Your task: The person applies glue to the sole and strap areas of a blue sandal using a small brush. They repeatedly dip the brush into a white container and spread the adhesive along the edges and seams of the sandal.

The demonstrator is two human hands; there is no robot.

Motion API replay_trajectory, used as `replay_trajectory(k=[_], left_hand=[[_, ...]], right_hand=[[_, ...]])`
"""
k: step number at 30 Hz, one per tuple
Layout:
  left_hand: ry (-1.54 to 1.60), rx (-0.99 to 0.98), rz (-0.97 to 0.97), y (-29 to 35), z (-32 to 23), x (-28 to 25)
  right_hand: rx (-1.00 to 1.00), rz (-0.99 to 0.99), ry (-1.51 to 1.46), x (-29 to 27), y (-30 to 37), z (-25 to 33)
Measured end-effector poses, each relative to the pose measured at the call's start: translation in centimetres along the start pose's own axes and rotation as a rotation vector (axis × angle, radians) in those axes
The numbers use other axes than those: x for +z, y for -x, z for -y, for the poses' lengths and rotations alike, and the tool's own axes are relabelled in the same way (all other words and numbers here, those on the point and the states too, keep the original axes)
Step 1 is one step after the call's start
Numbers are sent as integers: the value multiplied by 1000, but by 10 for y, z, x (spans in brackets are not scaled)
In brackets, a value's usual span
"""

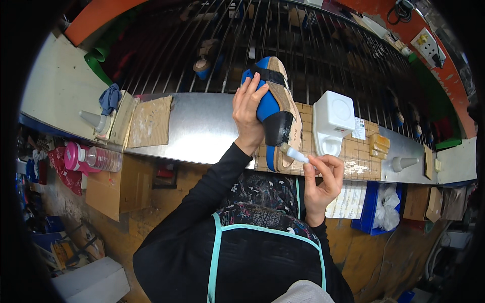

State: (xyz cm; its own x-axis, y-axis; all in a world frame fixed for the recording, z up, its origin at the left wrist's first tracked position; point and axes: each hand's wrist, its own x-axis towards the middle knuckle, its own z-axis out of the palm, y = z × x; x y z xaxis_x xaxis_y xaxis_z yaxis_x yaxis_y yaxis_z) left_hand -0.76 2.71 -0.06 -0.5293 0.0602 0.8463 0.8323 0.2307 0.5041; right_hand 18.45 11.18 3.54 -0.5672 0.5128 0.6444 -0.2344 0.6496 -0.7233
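My left hand point(248, 113) holds a blue and black shoe point(279, 103) from its left side, fingers spread over the blue upper. The shoe is tilted on its side, with its tan underside turned to the right and a black band crossing its far part. Between thumb and fingertips, my right hand point(323, 184) pinches a small brush point(297, 155) with a white handle. The brush tip meets or nearly meets the near end of the underside. Just right of the shoe stands a white plastic pot point(334, 118) with a round open cup at its front.
Beneath the shoe lies a taped brown mat point(308, 121) on a metal bench point(197, 118). Yellowish blocks point(379, 146) and a grey cone point(404, 163) sit to the right, cardboard point(150, 121) to the left. Beyond runs a rack of metal bars point(166, 60) with other shoes.
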Motion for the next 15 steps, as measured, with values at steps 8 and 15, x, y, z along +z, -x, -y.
replay_trajectory(k=[8, 15], left_hand=[[4, -60, 46, -1, -6, 1], [-44, -115, 89, 7, -2, -7]], right_hand=[[263, 26, -230, 6, -19, -8], [448, 110, -350, -10, 6, 9]])
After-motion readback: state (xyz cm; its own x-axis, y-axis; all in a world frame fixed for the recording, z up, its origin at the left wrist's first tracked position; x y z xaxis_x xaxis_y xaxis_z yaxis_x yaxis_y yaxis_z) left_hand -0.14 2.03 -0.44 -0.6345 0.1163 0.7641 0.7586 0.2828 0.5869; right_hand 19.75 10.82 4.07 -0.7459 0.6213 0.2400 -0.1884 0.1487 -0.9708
